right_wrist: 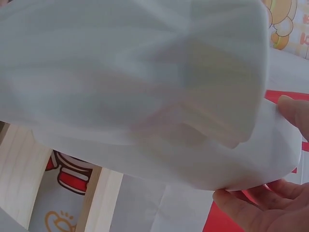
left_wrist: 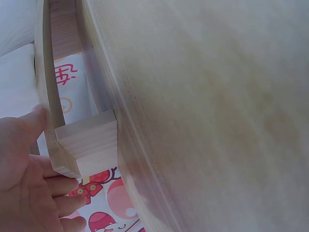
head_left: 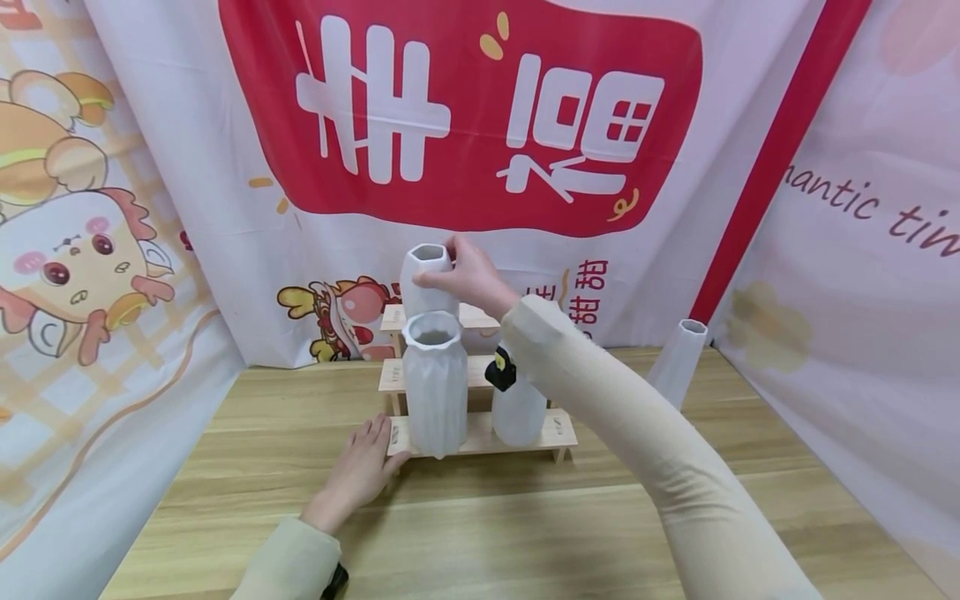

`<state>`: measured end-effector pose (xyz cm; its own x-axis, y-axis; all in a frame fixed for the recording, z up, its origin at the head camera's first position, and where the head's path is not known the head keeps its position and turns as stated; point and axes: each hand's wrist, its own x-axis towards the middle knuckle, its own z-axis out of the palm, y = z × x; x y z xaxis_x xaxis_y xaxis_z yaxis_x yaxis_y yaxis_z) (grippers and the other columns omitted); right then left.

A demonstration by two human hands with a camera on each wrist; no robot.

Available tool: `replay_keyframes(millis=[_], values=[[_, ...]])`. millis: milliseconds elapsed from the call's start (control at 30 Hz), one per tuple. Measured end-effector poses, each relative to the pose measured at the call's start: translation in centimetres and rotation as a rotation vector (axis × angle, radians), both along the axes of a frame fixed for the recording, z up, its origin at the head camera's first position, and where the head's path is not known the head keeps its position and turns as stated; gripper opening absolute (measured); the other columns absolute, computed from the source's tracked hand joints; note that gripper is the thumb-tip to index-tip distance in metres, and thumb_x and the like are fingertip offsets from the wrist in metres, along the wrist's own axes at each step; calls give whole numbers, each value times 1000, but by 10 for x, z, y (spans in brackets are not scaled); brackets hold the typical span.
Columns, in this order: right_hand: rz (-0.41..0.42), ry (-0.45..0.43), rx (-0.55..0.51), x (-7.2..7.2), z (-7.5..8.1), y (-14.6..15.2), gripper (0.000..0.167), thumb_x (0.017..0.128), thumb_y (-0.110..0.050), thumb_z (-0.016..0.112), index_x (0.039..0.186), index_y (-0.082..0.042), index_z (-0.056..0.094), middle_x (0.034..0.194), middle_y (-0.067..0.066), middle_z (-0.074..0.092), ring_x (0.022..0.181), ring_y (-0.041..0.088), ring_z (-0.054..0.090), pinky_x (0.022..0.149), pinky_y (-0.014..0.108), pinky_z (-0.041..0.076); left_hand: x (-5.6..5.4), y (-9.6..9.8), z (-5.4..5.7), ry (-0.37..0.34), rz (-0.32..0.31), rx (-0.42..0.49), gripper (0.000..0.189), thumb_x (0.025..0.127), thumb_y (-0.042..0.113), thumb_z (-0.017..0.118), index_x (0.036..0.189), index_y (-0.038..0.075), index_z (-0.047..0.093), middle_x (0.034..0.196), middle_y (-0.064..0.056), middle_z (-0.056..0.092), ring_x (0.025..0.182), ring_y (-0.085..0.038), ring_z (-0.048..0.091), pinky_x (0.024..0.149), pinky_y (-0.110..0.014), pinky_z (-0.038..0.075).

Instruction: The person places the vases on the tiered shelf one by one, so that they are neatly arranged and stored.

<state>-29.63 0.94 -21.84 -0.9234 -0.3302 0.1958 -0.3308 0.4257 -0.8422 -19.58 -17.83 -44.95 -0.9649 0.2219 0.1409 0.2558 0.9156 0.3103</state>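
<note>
A three-tier wooden stand [head_left: 480, 443] holds white vases. My right hand [head_left: 471, 273] grips the rim of a white vase with an angular mouth [head_left: 423, 287], thumb on the near side and fingers behind. In the right wrist view this held vase [right_wrist: 193, 169] lies partly behind a fluted vase [right_wrist: 120, 72]. That fluted white vase [head_left: 435, 396] stands on the lowest tier at the left and hides the held vase's base. My left hand [head_left: 360, 467] holds the left end of the lowest tier; the left wrist view shows thumb and fingers around the board's corner [left_wrist: 65, 162].
Another white vase [head_left: 519, 412] stands on the lowest tier at the right, partly behind my right sleeve. A tall narrow vase [head_left: 678, 358] stands on the wooden table [head_left: 525, 533] to the right. Printed cloth [head_left: 187, 108] hangs behind and at both sides.
</note>
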Motion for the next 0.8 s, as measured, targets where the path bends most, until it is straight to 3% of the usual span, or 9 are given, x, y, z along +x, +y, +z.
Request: replay_keyframes(millis=[500,800], values=[[12,-12,10,1,7,10,64,77,-31,75,127,-11,39,117,4,50,97,18,52,76,29,51,1,0,1,5,-3,-4,68,95,35,50,134,-17,30,140,-32,28,128,-46,25,104,-56,19],[-22,-8,4,2,17,25,66,75,-37,75,127,-18,39,124,2,47,102,17,49,79,32,49,1,1,2,11,-1,-3,68,95,35,50,134,-17,31,139,-32,28,128,-47,25,104,-56,19]])
